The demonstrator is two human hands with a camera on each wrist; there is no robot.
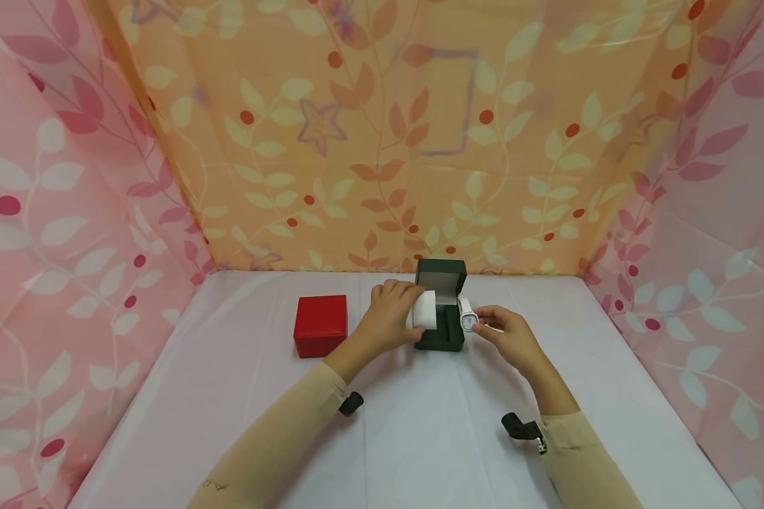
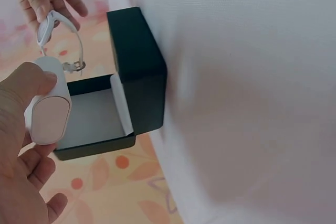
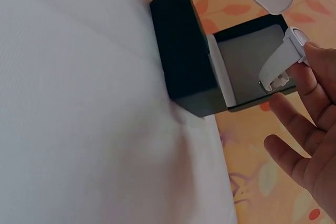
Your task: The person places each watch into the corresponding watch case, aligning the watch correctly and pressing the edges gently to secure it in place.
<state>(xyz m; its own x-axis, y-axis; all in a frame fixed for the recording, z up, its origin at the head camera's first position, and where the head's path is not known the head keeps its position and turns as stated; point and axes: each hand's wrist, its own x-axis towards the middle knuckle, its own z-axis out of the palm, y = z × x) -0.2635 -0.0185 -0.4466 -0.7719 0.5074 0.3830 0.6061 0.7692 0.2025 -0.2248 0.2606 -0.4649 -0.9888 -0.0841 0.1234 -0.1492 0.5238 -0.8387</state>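
Two hands are working around the open green box (image 1: 441,311), which is standing near the back of the table (image 1: 420,424), so that box serves as the landmark. Going left to right: well to the left of the green box a closed red box (image 1: 320,325) is sitting alone. Just left of the green box, the left hand (image 1: 391,314) is holding a white watch cushion (image 1: 424,309), its grip wrapping the cushion with the thumb lying across the top and the fingers curling underneath; in the left wrist view the cushion (image 2: 48,114) is hovering at the box's open mouth. The cushion is looking soft, light and springy, so a gentle squeeze across its rounded sides should be holding it well enough. Just right of the green box, the right hand (image 1: 509,332) is pinching a white wristwatch (image 1: 467,316) by the case between thumb and fingertips, the other fingers spreading loosely, with the strap (image 3: 275,66) dangling over the box's pale lining. The watch is probably light but slick and scratchable, its glass face fragile and its strap floppy, so taking it by the case edges or the strap close to the case seems safest.
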